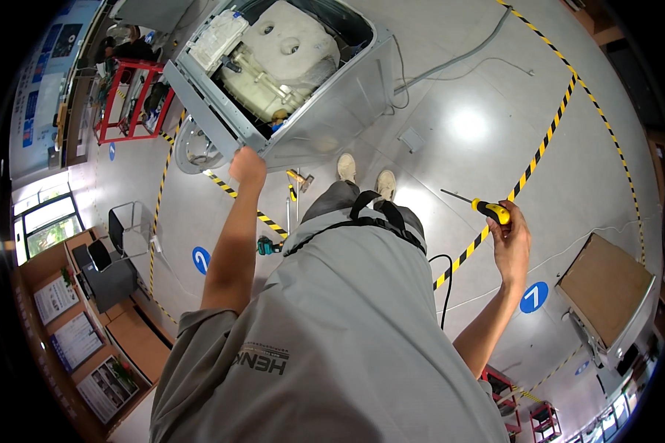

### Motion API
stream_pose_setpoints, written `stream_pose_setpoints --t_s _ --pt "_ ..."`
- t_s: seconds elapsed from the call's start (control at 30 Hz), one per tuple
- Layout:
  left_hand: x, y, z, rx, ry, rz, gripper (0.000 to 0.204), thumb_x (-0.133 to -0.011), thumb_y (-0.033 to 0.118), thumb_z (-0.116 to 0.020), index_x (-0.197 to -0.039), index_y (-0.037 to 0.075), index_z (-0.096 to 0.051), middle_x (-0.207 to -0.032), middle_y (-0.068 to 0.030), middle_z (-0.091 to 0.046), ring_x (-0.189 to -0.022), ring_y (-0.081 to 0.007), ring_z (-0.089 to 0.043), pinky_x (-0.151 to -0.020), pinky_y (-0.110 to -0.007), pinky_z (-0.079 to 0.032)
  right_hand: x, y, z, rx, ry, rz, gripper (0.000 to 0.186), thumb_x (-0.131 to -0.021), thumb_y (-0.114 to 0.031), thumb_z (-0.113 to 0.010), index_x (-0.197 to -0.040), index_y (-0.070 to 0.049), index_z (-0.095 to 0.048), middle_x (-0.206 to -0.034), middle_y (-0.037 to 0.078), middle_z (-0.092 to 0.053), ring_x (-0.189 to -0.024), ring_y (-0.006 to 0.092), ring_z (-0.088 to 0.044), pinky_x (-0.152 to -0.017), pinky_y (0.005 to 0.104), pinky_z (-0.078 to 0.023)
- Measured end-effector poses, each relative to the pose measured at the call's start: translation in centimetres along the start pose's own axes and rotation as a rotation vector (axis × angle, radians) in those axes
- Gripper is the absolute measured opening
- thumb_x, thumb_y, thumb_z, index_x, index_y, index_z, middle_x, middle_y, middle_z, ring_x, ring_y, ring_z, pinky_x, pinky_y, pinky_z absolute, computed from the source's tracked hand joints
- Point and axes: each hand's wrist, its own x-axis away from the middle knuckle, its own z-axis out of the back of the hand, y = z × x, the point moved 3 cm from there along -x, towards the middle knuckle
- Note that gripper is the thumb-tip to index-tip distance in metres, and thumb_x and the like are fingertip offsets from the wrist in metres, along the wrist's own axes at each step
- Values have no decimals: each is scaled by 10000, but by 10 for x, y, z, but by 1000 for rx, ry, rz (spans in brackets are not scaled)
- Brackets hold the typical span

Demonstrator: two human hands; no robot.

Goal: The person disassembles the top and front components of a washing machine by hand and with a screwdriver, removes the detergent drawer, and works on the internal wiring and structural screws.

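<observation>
A grey washing machine (340,114) stands in front of me with its top off. Inside show a pale counterweight block (295,48), a white plastic box (219,38) and the tub. My left hand (247,167) is closed around the near end of the long grey front panel (205,112) at the machine's upper front edge; its fingertips are partly hidden. Out to the right, my right hand (513,242) grips a yellow and black screwdriver (491,211) by its handle. The blade points left, away from the machine.
The round door (192,151) juts from the machine's front. A hammer (301,179) and a green power drill (267,246) lie by my feet. A hose (462,55) runs across the floor. A red tool cart (129,103) stands far left, a brown-topped unit (606,288) right.
</observation>
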Motion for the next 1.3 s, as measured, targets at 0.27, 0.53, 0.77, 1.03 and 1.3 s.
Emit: stream_pose_setpoints --t_s 0.27,0.53,0.77,1.03,1.3 --pt "-5 1 -1 -20 -43 37 138 -764 134 -648 -862 53 -702 -937 -138 -687 -885 -317 -676 -732 -405 -543 3 8 -5 -51 28 7 346 -845 -59 -674 -1167 -15 -554 -881 90 -611 -725 148 -571 -690 283 -493" --pt "2 -1 -8 -17 59 -44 142 -769 155 -641 -841 41 -686 -920 -148 -670 -838 -334 -672 -708 -423 -539 2 4 -4 -16 3 -9 353 -839 -64 -683 -1165 -13 -555 -876 90 -610 -725 146 -573 -695 279 -493" --pt "4 -4 -18 -57 133 -121 138 -782 166 -624 -799 39 -674 -874 -139 -659 -788 -334 -671 -659 -423 -539 -2 3 -8 -27 3 39 338 -842 -58 -677 -1154 -8 -556 -897 97 -628 -729 150 -583 -690 281 -495" --pt "8 -1 -12 -64 166 -116 82 -767 97 -623 -778 40 -681 -916 -118 -626 -839 -306 -647 -648 -402 -540 -1 2 -9 -28 -4 69 332 -842 -56 -675 -1150 -18 -557 -871 96 -620 -711 148 -575 -680 282 -489" --pt "17 3 -20 -55 305 -127 86 -751 85 -623 -778 32 -685 -957 -107 -583 -893 -285 -602 -647 -391 -538 0 3 -11 31 -14 35 359 -816 -80 -693 -1150 -35 -570 -1023 124 -638 -719 193 -622 -669 300 -522"
